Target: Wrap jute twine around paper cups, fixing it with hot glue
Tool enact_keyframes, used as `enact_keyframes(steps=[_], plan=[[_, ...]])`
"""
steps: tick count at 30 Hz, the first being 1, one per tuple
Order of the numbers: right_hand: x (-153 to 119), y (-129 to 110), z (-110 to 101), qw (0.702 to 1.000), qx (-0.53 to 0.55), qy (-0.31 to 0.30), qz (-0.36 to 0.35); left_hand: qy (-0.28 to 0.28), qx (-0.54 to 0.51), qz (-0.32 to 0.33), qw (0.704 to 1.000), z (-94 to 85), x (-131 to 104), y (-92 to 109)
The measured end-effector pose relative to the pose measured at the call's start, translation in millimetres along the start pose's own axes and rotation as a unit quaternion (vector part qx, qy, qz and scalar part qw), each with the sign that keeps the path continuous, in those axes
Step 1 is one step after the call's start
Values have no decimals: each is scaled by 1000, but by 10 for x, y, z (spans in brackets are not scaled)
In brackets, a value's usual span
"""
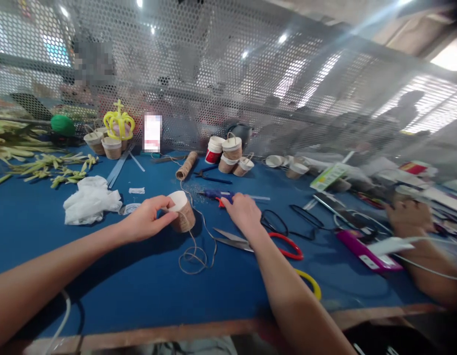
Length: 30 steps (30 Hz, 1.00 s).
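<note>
Head view: left fingers (163, 202) pinch the cup (186, 222), seemingly steadying it; right fingers (229, 206) curl over the glue gun (210, 193) (grip unclear).

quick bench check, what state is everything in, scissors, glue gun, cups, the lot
held cup, rim up, left hand pinching it
glue gun, lying flat, right hand on it, stick jutting out
red-handled scissors, blades parted
twine, loose, looped
brown roll, on its side
white wrapping, crumpled
phone screen, lit
cups by the mesh, some stacked
yellow handle, partly hidden
</note>
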State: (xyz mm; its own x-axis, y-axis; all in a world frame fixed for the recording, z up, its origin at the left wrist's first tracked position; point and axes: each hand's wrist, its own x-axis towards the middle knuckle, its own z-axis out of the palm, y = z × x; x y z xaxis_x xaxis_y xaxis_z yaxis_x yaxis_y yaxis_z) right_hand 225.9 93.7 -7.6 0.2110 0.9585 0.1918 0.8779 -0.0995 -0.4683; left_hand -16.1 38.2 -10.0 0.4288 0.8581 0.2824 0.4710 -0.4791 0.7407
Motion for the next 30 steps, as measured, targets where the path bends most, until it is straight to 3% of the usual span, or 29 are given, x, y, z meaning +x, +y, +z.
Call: enact_keyframes(steps=[3,5,7,9,16,23,30], plan=[[-226,-221,-138,995,32,-21,-87,10,13,3,1000,-5,-2,-9],[-434,-398,-205,980,67,-96,-158,10,16,3,1000,-9,1,-13],[-625,-543,-227,948,104,-210,-215,9,18,-1,1000,-13,7,-10],[-743,-622,-213,944,90,-229,-218,6,19,-6,1000,-18,13,-3],[-654,-518,-198,946,146,-130,-258,-17,26,16,999,-34,11,16],[-632,-419,-254,926,243,-179,-226,-68,-20,39,997,-31,-8,69],[-626,-392,-242,929,264,-171,-194,-101,-92,13,991,-42,-25,150]])
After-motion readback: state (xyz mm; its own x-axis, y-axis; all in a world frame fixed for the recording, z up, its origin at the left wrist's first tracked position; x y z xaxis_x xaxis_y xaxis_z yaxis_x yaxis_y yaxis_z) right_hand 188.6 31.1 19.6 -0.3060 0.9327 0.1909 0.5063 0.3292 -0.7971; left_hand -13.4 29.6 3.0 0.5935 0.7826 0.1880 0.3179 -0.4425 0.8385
